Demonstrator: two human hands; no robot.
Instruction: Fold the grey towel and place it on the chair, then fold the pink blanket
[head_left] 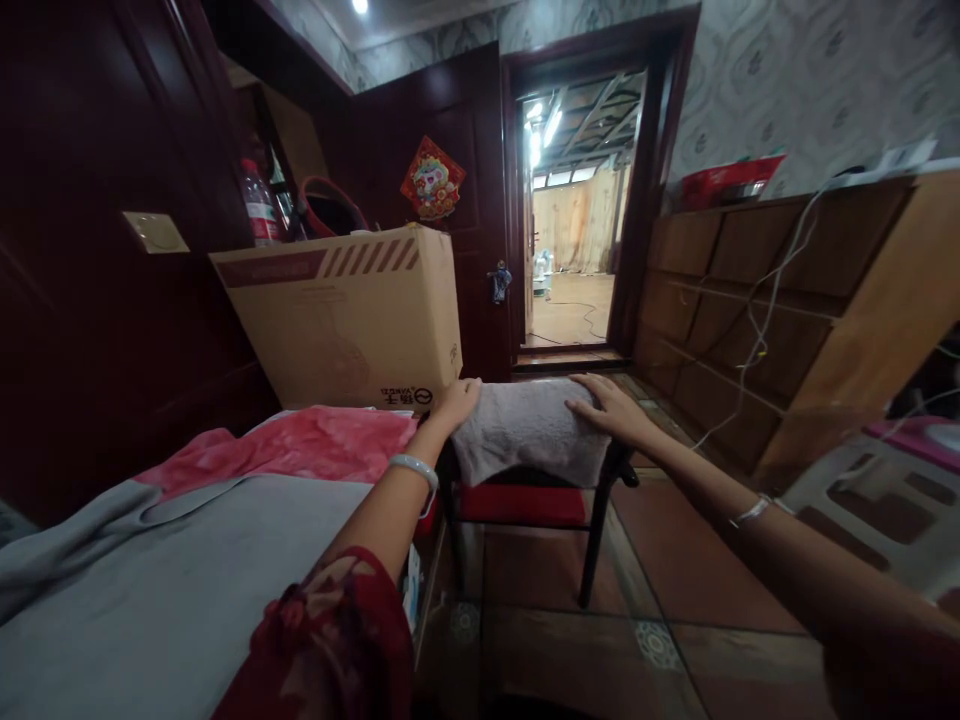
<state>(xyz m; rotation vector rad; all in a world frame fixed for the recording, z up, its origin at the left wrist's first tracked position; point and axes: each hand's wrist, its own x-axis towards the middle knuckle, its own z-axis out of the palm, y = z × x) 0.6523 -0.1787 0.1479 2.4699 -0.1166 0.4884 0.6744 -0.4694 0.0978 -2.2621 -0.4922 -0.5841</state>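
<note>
1. grey towel (529, 428): draped over the top of a dark-framed stool (592, 520) with a red seat, hanging down its front edge.
2. left hand (456, 402): fingers extended, palm flat on the towel's left end; nothing grasped.
3. right hand (611, 408): fingers spread, flat on the towel's right end; nothing grasped.
4. cardboard box (352, 315): just left of the towel, behind it.
5. red cloth (300, 445): left of the towel, on a grey sheet (172, 580).
6. open doorway (577, 230): beyond the towel.
</note>
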